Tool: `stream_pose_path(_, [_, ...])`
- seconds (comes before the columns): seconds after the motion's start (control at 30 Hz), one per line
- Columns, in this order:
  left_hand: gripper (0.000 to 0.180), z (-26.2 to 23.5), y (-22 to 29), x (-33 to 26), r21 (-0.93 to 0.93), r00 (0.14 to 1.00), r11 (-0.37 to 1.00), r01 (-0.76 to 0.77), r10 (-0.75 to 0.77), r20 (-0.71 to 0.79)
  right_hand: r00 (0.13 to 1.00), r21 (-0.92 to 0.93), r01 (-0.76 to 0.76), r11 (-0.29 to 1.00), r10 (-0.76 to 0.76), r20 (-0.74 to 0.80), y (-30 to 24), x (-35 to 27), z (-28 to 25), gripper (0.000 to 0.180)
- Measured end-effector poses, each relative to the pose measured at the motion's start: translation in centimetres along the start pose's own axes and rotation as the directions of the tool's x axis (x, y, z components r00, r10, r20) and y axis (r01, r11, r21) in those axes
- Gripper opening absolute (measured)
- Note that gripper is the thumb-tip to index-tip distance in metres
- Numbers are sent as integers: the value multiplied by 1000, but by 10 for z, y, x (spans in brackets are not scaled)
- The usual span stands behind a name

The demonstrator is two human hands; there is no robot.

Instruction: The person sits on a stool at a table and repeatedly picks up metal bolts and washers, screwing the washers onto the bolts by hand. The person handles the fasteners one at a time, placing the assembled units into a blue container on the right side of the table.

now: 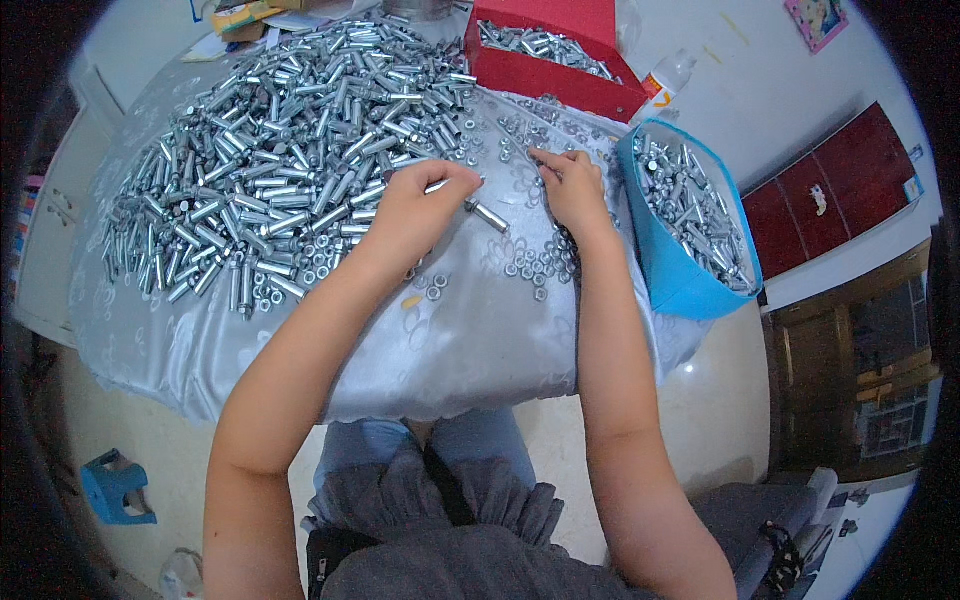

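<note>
My left hand (425,205) is closed in a pinch at the right edge of a large heap of silver sleeve anchor bolts (290,150). A shiny metal piece shows between its fingers, seemingly one of these bolts. Just beyond the fingertips, a single anchor bolt (487,214) points down to the right; whether the hand touches it is unclear. Further right, my right hand (574,195) reaches in among small loose nuts (506,140), thumb and forefinger drawn together. What they pinch, if anything, is too small to make out. More nuts (540,265) lie beside the right wrist.
A blue fabric bin (680,275) full of bolts stands right of my right forearm. Behind sits a red box (560,80) with more bolts, next to a white bottle (670,78). A silvery cloth (480,350) covers the table; a blue stool (118,488) stands on the floor.
</note>
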State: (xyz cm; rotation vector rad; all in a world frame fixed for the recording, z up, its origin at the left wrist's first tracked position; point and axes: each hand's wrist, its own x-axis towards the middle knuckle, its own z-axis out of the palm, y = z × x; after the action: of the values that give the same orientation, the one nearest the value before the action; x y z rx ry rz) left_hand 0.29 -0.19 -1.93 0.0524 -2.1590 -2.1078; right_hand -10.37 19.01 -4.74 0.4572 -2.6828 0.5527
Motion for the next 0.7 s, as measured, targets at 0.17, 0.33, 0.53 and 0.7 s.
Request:
stream_pose_path(0.17, [23,3,2,-2,-2,999,999,33,-33,20,998,168,-62,984,63,2,6,4,1,17])
stream_pose_path(0.33, [21,2,6,-5,9,999,999,44,-44,21,993,202,-120,972,117,29,-6,3,-8,15])
stream_pose_path(0.53, [22,2,8,-3,19,1000,1000,24,-25,19,941,-86,94,992,-117,-316,12,3,10,18])
stream_pose_path(0.7, [25,-1,-1,0,18,1000,1000,-7,6,24,999,670,-41,742,53,3,-18,6,-8,17])
